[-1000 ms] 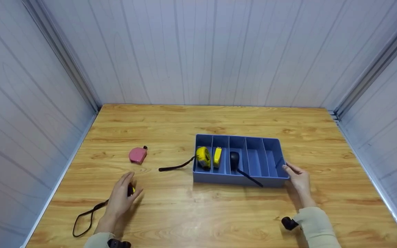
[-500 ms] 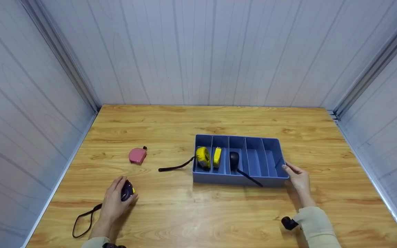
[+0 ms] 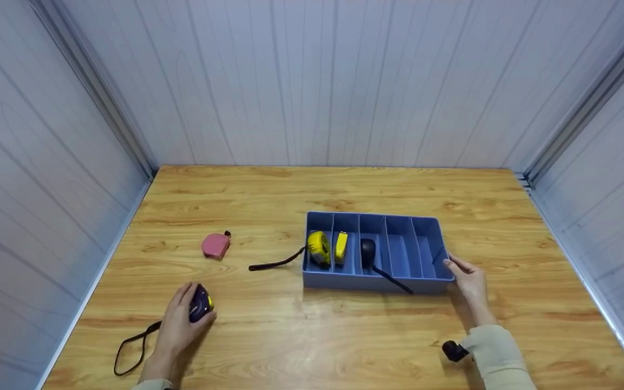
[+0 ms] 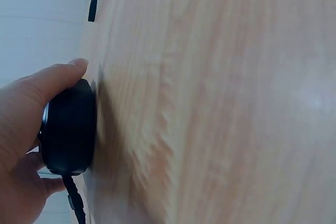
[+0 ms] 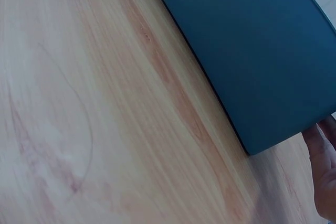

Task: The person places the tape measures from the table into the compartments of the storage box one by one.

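My left hand (image 3: pixel 177 325) grips a dark tape measure (image 3: pixel 200 304) with a yellow button at the front left of the table. In the left wrist view, the thumb lies along one side of that black case (image 4: pixel 71 129), with fingers behind it. Its wrist strap (image 3: pixel 130 352) trails on the wood. My right hand (image 3: pixel 470 279) pinches the right end of a blue divided box (image 3: pixel 366 280), thumb over the rim. Inside, from the left, are a large yellow tape measure (image 3: pixel 319 248), a small yellow tape measure (image 3: pixel 341 247) and a black rounded object with a strap (image 3: pixel 368 253), each in its own compartment.
A pink tape measure (image 3: pixel 216 246) lies on the wooden table (image 3: pixel 268 336) at left, beyond my left hand. Two straps hang out of the box, one (image 3: pixel 277 264) reaching the table on its left. Pale panel walls (image 3: pixel 312 81) enclose the back and sides.
My left hand has drawn slightly back and left around the dark tape measure, and more of its case shows between thumb and fingers. The right hand and the box have stayed put.
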{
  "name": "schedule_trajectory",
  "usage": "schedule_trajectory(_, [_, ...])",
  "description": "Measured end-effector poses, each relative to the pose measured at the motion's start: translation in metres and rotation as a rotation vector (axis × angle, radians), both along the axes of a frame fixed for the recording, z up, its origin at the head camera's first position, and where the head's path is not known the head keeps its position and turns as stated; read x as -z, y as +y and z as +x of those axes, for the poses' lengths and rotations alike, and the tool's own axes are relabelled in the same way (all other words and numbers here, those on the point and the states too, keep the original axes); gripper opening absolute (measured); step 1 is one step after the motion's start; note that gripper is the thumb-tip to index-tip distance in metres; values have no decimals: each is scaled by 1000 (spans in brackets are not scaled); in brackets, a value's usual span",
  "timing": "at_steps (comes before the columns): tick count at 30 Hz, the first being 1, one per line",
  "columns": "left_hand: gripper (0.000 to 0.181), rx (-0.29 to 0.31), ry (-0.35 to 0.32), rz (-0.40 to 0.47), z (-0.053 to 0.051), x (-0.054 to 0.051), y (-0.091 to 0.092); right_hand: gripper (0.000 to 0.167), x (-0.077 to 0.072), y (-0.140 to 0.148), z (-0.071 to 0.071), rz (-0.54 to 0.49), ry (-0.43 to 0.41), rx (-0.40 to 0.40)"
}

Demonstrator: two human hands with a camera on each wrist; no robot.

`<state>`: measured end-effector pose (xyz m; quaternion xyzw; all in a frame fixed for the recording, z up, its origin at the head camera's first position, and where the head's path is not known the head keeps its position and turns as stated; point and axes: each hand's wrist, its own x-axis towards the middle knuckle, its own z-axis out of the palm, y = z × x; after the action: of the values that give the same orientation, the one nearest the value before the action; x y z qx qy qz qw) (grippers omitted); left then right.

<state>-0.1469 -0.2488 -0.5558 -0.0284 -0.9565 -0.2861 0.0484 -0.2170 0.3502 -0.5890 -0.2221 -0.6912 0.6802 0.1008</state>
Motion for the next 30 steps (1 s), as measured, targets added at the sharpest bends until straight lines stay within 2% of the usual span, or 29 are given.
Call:
schedule_trajectory(3, [75, -2, 4, 7, 2, 1, 0, 39, 2, 0, -1, 67, -5, 13])
schedule_trajectory(7, [73, -5, 33, 23, 3, 3, 1, 44, -2, -2, 1, 243, -11, 17])
schedule_trajectory(10, [71, -5, 43, 33, 4, 3, 1, 44, -7, -2, 4, 300, -18, -7])
schedule_trajectory(15, [70, -4, 30, 36, 5, 4, 1, 40, -7, -1, 4, 284, -37, -9])
schedule_trajectory(21, [68, -27, 26, 52, 4, 4, 1, 44, 5, 1, -2, 279, -26, 50])
schedule_trajectory(23, [67, -34, 10, 53, 4, 3, 2, 44, 2, 0, -1, 274, -22, 44])
schedule_trajectory(28, [67, -41, -35, 45, 3, 1, 2, 46, -22, -10, 9, 232, -25, -8])
schedule_trajectory(30, [67, -42, -43, 41, 3, 0, 2, 45, -19, -9, 8, 193, -13, -3])
